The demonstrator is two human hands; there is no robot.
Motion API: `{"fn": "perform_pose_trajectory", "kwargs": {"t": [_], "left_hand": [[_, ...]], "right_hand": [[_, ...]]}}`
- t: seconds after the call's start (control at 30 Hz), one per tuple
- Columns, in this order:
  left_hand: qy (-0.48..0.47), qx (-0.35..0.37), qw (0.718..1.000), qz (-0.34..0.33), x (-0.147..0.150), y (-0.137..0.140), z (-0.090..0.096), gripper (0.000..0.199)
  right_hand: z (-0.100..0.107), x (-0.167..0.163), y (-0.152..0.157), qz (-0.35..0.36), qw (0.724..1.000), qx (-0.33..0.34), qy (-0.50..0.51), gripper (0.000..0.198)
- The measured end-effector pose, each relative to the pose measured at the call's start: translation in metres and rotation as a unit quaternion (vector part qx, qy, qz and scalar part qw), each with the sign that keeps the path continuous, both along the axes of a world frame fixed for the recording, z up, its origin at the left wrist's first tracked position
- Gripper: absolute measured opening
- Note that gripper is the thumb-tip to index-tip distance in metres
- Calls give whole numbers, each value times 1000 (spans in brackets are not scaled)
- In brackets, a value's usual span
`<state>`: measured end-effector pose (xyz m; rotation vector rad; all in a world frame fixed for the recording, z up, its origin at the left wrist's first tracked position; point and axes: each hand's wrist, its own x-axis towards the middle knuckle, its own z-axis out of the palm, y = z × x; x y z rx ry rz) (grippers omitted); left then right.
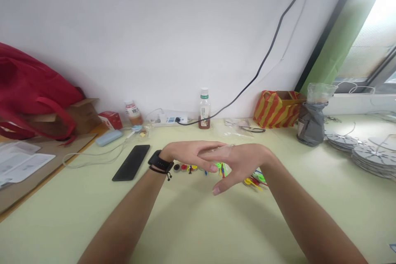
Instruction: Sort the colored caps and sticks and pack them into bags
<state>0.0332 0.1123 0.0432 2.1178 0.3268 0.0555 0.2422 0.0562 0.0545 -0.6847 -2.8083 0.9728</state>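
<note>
My left hand (192,153), with a black watch (161,161) on its wrist, reaches in above the table with its fingers stretched out. From the other side comes my right hand (239,165), palm down, its thumb spread away from the rest. The fingers of both hands overlap in the middle, and some of the right ones are hidden. A clear, filmy patch (227,149) shows where they meet; I cannot make out what it is. Behind and below the hands lie small colourful plastic pieces, among them a red one (184,168) and yellow ones (249,182), partly covered.
A black phone (131,163) lies left of my hands. Along the wall stand a drink bottle (204,109), a power strip (173,118) with a dark cable, and a striped bag (275,109). Stacked grey discs (374,159) sit at right, a red bag (34,86) at left.
</note>
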Motion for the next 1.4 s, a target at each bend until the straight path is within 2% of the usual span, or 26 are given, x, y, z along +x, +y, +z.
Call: {"fn": "perform_pose_trajectory", "kwargs": {"t": [0.13, 0.3, 0.5, 0.63, 0.8, 1.03, 1.13, 1.23, 1.4], "left_hand": [[-11, -26, 1000, -12, 3, -2, 0, 75], [-22, -25, 999, -2, 5, -3, -4, 77], [-45, -54, 998, 8, 19, -16, -6, 65], [-65, -41, 997, 20, 26, -24, -4, 65], [-61, 3, 997, 43, 27, -27, -3, 75], [-57, 3, 998, 6, 27, -28, -2, 73], [-57, 10, 998, 4, 26, -27, -1, 73], [-60, 11, 998, 21, 23, -24, -1, 70], [-50, -12, 998, 35, 15, -13, -3, 53]], "right_hand": [[0, 4, -1, -1, 1000, -12, 21, 69], [0, 7, -1, -8, 999, -27, 20, 68], [7, 3, -7, -35, 999, -17, 7, 61], [8, -4, -12, -37, 999, -8, -10, 66], [6, -7, -11, -32, 996, -8, -81, 55], [2, -14, -11, -2, 996, -40, -80, 51], [3, -14, -11, -14, 994, -42, -99, 56], [4, -9, -10, -37, 998, -25, -50, 62], [6, 6, -7, -22, 999, 16, -19, 31]]}}
